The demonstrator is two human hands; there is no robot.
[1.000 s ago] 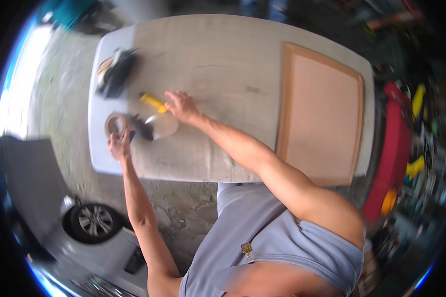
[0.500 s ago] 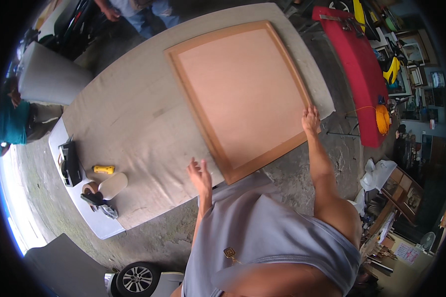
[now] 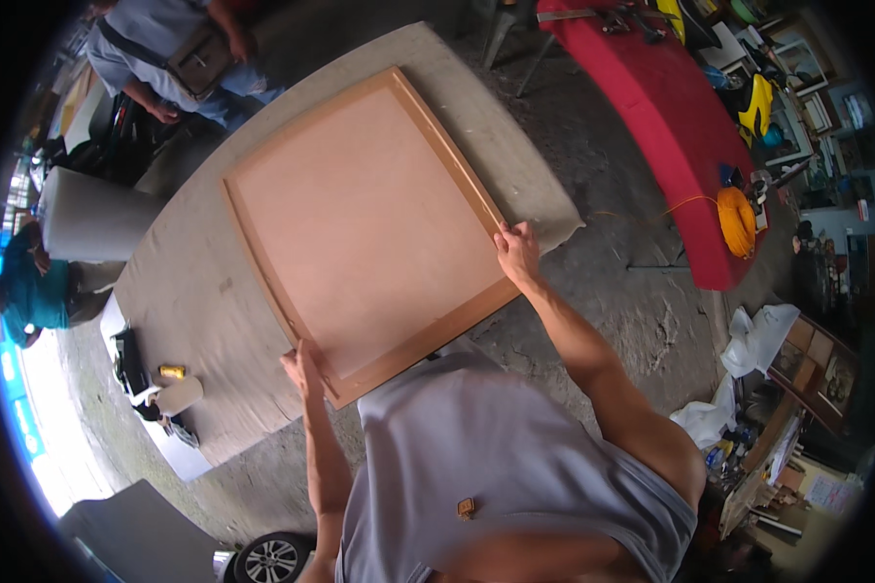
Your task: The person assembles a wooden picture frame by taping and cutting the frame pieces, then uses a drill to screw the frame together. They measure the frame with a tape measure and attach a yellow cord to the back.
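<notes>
- i am looking down at the big wooden frame [image 3: 365, 228] with its pinkish board panel, which is lying flat on the grey covered surface [image 3: 199, 291], turned at an angle to the edge near me.
- my left hand [image 3: 301, 367] is closing on the near left corner of the frame, fingers over the rim, so it is clamped on the wood.
- my right hand [image 3: 517, 251] is gripping the right edge of the frame, close to the far side of that edge, fingers curled over the moulding.
- i am judging that the step in hand is taking hold of the frame with both hands, to shift or lift it; it is lying fully on the surface for now.
- the next move is calling for an even pull from both hands, because the frame is wide and could twist or slide over the edge near my body.
- well apart on the left end of the surface, a small yellow can [image 3: 171, 371], a pale round tub [image 3: 179, 395] and a dark tool [image 3: 126, 360] are lying.
- another person [image 3: 180, 60] is standing beyond the far corner, not touching the frame.
</notes>
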